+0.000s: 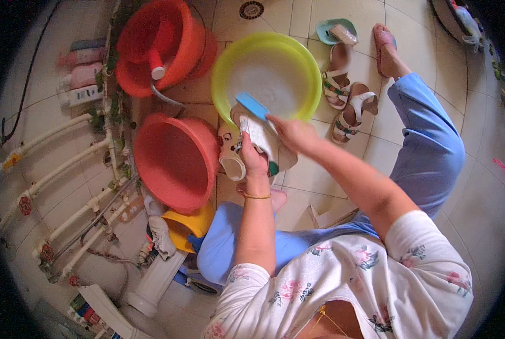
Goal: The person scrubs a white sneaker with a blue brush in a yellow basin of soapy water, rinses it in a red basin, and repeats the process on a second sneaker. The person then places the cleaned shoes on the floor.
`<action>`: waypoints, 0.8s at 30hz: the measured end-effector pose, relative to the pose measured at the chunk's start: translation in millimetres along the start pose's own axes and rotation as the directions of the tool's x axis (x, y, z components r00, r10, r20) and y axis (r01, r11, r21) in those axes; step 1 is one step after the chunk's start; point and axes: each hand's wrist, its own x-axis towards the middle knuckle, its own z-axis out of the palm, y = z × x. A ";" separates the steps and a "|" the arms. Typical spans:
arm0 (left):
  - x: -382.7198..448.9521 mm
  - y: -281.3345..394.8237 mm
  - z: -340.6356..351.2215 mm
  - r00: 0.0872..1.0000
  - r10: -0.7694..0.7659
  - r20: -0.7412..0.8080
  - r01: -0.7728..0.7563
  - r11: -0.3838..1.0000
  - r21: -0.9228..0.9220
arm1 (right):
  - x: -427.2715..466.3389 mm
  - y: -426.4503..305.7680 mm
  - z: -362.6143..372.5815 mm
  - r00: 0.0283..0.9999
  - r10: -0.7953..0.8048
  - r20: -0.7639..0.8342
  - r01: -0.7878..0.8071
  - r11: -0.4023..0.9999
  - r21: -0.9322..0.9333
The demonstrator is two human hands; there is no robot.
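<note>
My left hand (252, 157) grips a white shoe with a green heel patch (259, 134), tilted over the near rim of a lime-green basin (316, 87). Cloudy whitish liquid (271, 78) fills the basin's bottom. In my right hand (293, 133) is a brush with a blue back (252, 105), held against or just over the shoe; its bristles are hidden. A cream clog with a printed face (232, 163) lies left of the shoe, partly covered by it.
Red tubs (174, 165) stand at the left, one holding a red dipper (156, 63). Sandals (354, 110) and a teal soap dish (326, 31) with a bar (343, 34) lie right of the basin. Pipes (72, 180) line the left wall. A floor drain (251, 10) is beyond.
</note>
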 end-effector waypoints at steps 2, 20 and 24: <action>2.0 2.9 2.9 0.999 -0.035 -0.003 0.035 0.999 0.033 | 3.4 5.7 1.4 1.000 -0.014 0.006 0.014 1.000 -0.020; 15.0 34.3 -24.5 0.992 0.078 -0.103 -0.073 0.996 0.050 | -61.8 -1.1 19.8 0.991 -0.036 0.132 0.024 0.996 0.091; 9.2 17.1 2.0 0.998 0.020 -0.054 -0.016 0.998 0.069 | 34.2 -16.7 -2.1 0.999 -0.017 -0.027 0.019 0.998 0.059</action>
